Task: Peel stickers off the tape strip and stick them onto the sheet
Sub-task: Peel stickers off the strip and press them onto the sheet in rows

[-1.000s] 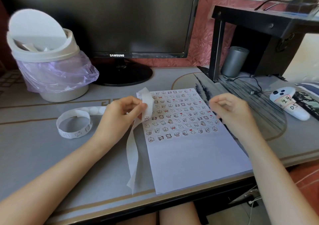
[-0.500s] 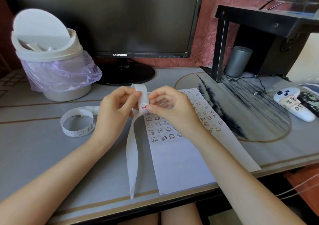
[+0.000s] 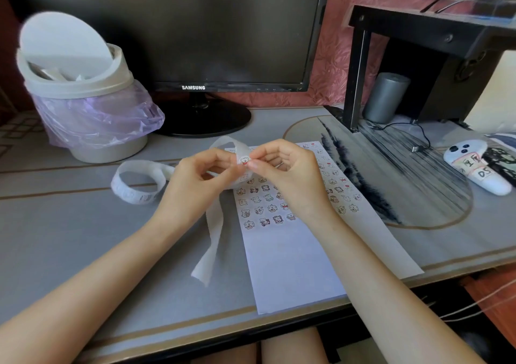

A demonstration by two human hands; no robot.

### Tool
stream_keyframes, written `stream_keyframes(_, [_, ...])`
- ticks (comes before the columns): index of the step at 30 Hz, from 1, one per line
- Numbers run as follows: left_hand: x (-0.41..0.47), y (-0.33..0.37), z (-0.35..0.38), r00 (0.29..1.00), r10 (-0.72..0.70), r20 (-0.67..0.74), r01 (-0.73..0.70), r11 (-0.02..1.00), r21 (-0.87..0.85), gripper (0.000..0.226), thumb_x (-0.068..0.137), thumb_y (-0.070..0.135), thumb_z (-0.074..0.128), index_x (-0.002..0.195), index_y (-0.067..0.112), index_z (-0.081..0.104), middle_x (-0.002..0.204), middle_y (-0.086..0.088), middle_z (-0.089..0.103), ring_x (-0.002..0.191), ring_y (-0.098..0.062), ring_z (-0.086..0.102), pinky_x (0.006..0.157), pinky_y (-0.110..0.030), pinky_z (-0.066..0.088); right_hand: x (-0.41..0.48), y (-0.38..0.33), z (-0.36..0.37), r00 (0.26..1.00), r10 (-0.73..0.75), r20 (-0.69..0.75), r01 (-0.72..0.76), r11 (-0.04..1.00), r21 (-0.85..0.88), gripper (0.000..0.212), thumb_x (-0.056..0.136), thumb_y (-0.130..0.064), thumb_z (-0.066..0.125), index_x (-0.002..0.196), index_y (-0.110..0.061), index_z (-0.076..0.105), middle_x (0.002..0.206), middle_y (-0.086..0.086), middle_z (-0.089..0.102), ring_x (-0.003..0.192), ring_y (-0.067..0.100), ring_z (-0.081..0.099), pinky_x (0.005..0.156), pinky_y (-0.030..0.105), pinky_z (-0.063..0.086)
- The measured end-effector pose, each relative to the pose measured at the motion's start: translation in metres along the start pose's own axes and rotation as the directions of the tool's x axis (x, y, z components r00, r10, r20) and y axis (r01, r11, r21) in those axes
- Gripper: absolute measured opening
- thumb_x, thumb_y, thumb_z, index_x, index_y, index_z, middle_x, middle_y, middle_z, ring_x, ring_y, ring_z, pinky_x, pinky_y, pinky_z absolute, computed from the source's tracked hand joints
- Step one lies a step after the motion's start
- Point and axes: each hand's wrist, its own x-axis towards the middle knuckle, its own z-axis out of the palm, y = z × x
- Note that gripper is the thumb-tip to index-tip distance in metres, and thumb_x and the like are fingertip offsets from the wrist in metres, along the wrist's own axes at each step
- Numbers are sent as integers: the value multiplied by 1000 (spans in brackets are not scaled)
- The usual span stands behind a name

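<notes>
Starting from the biggest thing, the grey tabletop point(image 3: 69, 238) is smooth and flat, with thin gold lines, and it carries everything within easy reach of the person. A black monitor point(image 3: 195, 28) stands dark at the back. A round plastic bin point(image 3: 78, 84) with a swing lid and a thin purple bag stands at the rear left, probably to take the used backing. The white paper sheet point(image 3: 293, 266) lies flat by the front edge, directly before the person, so the sticking needs only a short move. Its far half carries rows of small cartoon stickers point(image 3: 268, 204); the near half is bare.

The tape strip point(image 3: 213, 229) is thin, white and slightly glossy, like waxed paper. Its coiled part lies on the tabletop left of the sheet, it rises in a loop to the hands, and its empty end hangs limp and twisted along the left edge of the sheet. The left hand point(image 3: 195, 185) has curled fingers and pinches the strip, I think to bend it so an edge lifts. The right hand point(image 3: 287, 174), also curled, pinches with thumb and forefinger at one small round sticker point(image 3: 244, 159) on top of the loop, above the sheet; whether it is already free of the strip I cannot tell
</notes>
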Motion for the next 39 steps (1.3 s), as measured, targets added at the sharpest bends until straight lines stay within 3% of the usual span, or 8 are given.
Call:
stream_keyframes(6, [0, -1, -2, 1000, 19, 22, -20, 999, 50, 8, 84, 16, 69, 90, 20, 71, 84, 2, 73, 81, -14, 65, 76, -28, 50, 0, -1, -1, 1000, 1, 1, -1, 1000, 1, 14, 78, -6, 73, 86, -17, 70, 80, -6, 70, 76, 9, 63, 79, 37, 51])
stream_keyframes(11, [-1, 0, -2, 999, 27, 27, -28, 998, 59, 10, 85, 13, 68, 92, 17, 72, 87, 0, 73, 78, -11, 63, 74, -22, 50, 0, 0, -1, 1000, -11, 7, 11, 1000, -16, 14, 79, -7, 73, 84, -19, 70, 77, -7, 69, 75, 10, 63, 76, 36, 51])
stream_keyframes(20, [0, -1, -2, 999, 12, 37, -16, 996, 87, 9, 85, 13, 68, 92, 15, 72, 88, -1, 73, 86, -21, 66, 80, -32, 50, -1, -1, -1, 1000, -8, 18, 9, 999, -46, 10, 79, -8, 73, 82, -16, 69, 77, -7, 68, 75, 11, 61, 74, 30, 49])
stream_keyframes(23, [-1, 1, -1, 999, 3, 39, -5, 998, 68, 5, 85, 18, 68, 88, 19, 72, 84, 0, 73, 82, -17, 66, 75, -26, 51, -1, -2, -2, 1000, -1, 17, 2, 999, -53, 9, 79, -8, 72, 81, -16, 68, 76, -8, 67, 75, 11, 59, 71, 26, 47])
stream_keyframes(27, [-2, 3, 0, 999, -22, 34, 21, 1000, 9, 14, 90, 21, 60, 79, 18, 68, 68, 8, 69, 67, 1, 61, 60, -7, 41, -3, -3, -2, 999, 20, 45, -16, 996, -91, 9, 80, -8, 70, 80, -16, 67, 76, -11, 65, 72, 6, 55, 65, 13, 40])
stream_keyframes(33, [0, -1, 0, 998, -54, 11, 54, 999, 0, 18, 92, 16, 57, 77, 13, 66, 73, -3, 71, 68, -7, 66, 54, -12, 42, -7, -4, -3, 997, 13, 82, 1, 985, -171, 4, 81, -12, 71, 82, -14, 67, 80, -8, 61, 63, 4, 51, 60, 12, 37])
stream_keyframes(36, [0, -1, 0, 998, -57, 18, 57, 998, -1, 18, 92, 14, 57, 76, 14, 66, 69, 0, 71, 66, -6, 65, 53, -13, 42, -10, -4, -5, 995, -8, 101, 26, 984, -178, 6, 80, -12, 72, 80, -16, 67, 91, 0, 59, 76, 15, 56, 67, 18, 39])
stream_keyframes(39, [0, -2, 0, 998, -63, 10, 63, 998, 0, 18, 92, 14, 58, 77, 12, 66, 69, 0, 70, 65, -5, 64, 53, -13, 42, -15, -10, -9, 994, -3, 108, 19, 989, -144, 8, 80, -11, 72, 79, -17, 66, 92, -1, 60, 79, 17, 56, 68, 17, 39])
